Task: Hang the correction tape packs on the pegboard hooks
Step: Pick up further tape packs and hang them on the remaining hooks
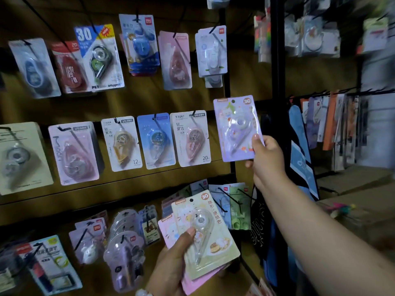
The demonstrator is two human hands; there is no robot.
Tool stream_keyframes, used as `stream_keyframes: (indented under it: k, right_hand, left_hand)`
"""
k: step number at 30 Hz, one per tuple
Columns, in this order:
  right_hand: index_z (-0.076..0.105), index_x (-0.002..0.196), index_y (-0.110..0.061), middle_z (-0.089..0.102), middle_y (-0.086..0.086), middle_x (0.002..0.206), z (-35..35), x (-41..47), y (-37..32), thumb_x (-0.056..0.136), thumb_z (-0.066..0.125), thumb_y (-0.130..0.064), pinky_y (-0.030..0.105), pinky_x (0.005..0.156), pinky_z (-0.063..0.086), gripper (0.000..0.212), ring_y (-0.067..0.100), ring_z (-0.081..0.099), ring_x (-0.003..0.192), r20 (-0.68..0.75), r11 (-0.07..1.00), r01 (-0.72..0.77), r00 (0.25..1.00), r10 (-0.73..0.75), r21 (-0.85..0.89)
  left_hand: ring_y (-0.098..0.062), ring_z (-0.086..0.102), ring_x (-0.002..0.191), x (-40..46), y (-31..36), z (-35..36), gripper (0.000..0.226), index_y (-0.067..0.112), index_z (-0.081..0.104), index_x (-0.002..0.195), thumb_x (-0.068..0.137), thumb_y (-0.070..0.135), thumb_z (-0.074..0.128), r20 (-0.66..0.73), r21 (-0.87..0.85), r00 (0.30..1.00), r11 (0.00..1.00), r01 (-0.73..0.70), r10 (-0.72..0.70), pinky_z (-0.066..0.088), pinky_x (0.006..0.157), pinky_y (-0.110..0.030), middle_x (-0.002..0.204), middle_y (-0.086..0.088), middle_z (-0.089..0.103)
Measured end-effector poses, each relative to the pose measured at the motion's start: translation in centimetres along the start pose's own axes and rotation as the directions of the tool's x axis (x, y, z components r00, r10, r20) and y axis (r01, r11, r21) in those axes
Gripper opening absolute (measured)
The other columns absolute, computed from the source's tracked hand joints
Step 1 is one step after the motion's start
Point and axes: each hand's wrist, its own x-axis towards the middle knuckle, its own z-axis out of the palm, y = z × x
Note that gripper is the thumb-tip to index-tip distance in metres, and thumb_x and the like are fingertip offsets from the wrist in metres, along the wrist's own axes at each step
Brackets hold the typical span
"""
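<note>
My right hand (267,163) pinches the lower right corner of a purple correction tape pack (236,127) and holds it up at the right end of the middle row, beside a beige pack (190,137) that hangs on a hook. My left hand (171,263) grips a small stack of packs low in the view, a cream one (210,236) on top and pink ones (168,229) under it. The thumb lies across the cream pack's clear blister. The brown pegboard (132,99) carries three rows of hanging tape packs on black hooks.
A black upright post (277,82) borders the pegboard on the right. Beyond it hang more stationery items (333,124) on hooks, and cardboard boxes (352,182) sit below them. A dark bag (263,221) hangs by the post. Green packs (239,208) hang at the lower row's right end.
</note>
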Motion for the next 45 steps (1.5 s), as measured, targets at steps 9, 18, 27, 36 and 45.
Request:
stream_keyframes:
  k: [9, 18, 27, 36, 45]
  right_hand:
    - [0.053, 0.098, -0.009, 0.056, 0.003, 0.083, 1.5, 3.1, 0.7, 0.1, 0.047, -0.027, 0.021, 0.04, 0.043, 0.02, 0.015, 0.053, 0.054, -0.04, 0.995, -0.103, 0.994, 0.103, -0.005]
    - [0.05, 0.106, -0.007, 0.058, 0.01, 0.094, 3.4, 5.5, 1.7, 0.099, 0.049, -0.03, 0.026, 0.045, 0.048, 0.024, 0.016, 0.054, 0.044, -0.043, 0.976, -0.195, 0.98, 0.192, -0.092]
    - [0.057, 0.105, -0.012, 0.057, 0.01, 0.101, 1.0, -0.9, 5.3, 0.087, 0.058, -0.053, 0.038, 0.08, 0.047, 0.045, 0.032, 0.06, 0.098, 0.047, 0.851, -0.204, 0.965, 0.258, -0.484]
    - [0.072, 0.094, -0.006, 0.076, 0.011, 0.082, -1.1, -11.8, 8.5, 0.08, 0.076, -0.024, 0.031, 0.06, 0.057, 0.023, 0.023, 0.073, 0.066, 0.433, 0.792, -0.458, 0.666, 0.607, -0.405]
    - [0.069, 0.098, -0.004, 0.074, 0.015, 0.093, -1.7, -9.8, 8.5, 0.088, 0.067, -0.017, 0.04, 0.079, 0.055, 0.017, 0.031, 0.07, 0.082, 0.339, 0.811, -0.524, 0.737, 0.585, -0.26]
  left_hand:
    - [-0.047, 0.071, 0.066, -1.1, 0.6, 1.4, 0.041, 0.003, 0.067, 0.108, 0.068, 0.014, 0.07, -0.007, -0.009, 1.0, 1.0, -0.016, 0.015, 0.056, 0.048, -0.051, 0.091, -0.032, 0.072]
    - [-0.048, 0.071, 0.074, -0.4, 0.5, 0.8, 0.043, 0.001, 0.065, 0.111, 0.071, 0.015, 0.071, -0.036, -0.026, 0.999, 1.0, 0.0, -0.001, 0.058, 0.056, -0.058, 0.096, -0.033, 0.071]
    - [-0.048, 0.068, 0.097, 0.3, -0.1, -0.8, 0.049, 0.002, 0.061, 0.122, 0.076, 0.016, 0.069, -0.031, -0.086, 0.999, 0.996, 0.008, -0.011, 0.055, 0.071, -0.065, 0.111, -0.031, 0.068]
    - [-0.044, 0.071, 0.092, 0.9, -1.2, -2.1, 0.049, 0.0, 0.061, 0.123, 0.079, 0.021, 0.069, -0.053, -0.032, 0.997, 0.997, -0.065, 0.063, 0.059, 0.062, -0.048, 0.108, -0.029, 0.07]
    - [-0.045, 0.066, 0.105, 1.3, -0.9, -3.0, 0.048, 0.001, 0.061, 0.125, 0.083, 0.024, 0.069, -0.166, -0.041, 0.983, 0.996, -0.081, 0.074, 0.051, 0.092, -0.061, 0.115, -0.027, 0.068]
